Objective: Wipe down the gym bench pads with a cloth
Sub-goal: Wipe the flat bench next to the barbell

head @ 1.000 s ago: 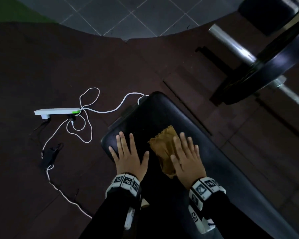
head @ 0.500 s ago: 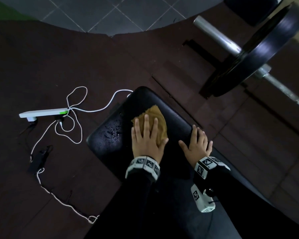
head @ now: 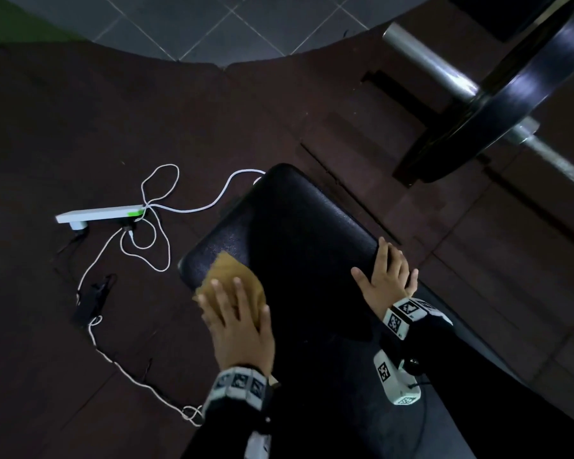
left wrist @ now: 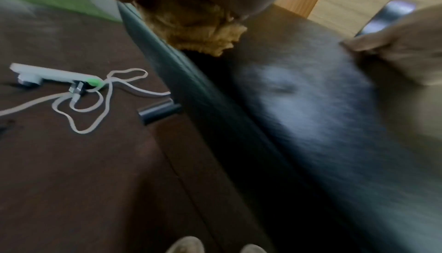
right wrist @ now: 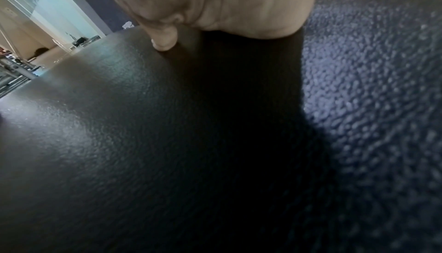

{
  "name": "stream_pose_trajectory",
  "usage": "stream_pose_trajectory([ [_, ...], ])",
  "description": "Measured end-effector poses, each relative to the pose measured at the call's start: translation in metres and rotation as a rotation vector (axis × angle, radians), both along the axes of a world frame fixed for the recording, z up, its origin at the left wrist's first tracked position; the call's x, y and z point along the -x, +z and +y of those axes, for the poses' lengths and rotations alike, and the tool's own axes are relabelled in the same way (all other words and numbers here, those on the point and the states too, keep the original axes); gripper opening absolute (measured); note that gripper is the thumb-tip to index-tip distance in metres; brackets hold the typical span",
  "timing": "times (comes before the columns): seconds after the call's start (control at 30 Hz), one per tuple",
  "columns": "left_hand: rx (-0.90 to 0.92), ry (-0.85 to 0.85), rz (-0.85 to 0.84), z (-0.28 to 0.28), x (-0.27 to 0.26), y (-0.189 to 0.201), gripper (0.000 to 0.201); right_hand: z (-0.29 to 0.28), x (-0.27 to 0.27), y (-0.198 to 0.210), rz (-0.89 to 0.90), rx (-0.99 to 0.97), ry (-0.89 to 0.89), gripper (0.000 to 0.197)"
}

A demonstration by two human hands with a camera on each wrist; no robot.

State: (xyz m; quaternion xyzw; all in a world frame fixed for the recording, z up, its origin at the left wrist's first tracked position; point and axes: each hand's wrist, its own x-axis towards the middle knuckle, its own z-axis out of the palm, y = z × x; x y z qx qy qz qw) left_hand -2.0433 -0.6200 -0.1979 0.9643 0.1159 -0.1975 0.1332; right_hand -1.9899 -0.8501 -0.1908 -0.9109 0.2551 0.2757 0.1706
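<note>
1. Flat under the left hand (head: 242, 329) lies the cloth (head: 227, 276), at the left edge of the pad (head: 299, 233); its far part pokes out beyond the fingertips.
2. Left fingers (head: 238, 294) are straight and slightly spread, pressing the cloth down.
3. Across the pad, the right hand (head: 386, 283) rests on the right edge, fingers (head: 380, 256) straight and close together, thumb (right wrist: 165, 39) touching the top.
4. Left of the left fingers, on the floor (head: 80, 111), lie a power strip (head: 100, 213) and a looped white cable (head: 153, 233).
5. Beyond the right fingers hangs a barbell (head: 424, 66) with a plate (head: 497, 104).
</note>
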Motion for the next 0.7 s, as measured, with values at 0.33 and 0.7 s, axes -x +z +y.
stream_pose_trajectory([
  [0.33, 0.061, -0.333, -0.08, -0.051, -0.074, -0.01, 0.059, -0.003, 0.004, -0.021, -0.098, 0.01, -0.031, 0.079],
  [0.7, 0.088, 0.042, -0.102, -0.01, -0.022, -0.01, 0.055, 0.001, 0.01, -0.026, -0.179, 0.067, -0.016, 0.091],
])
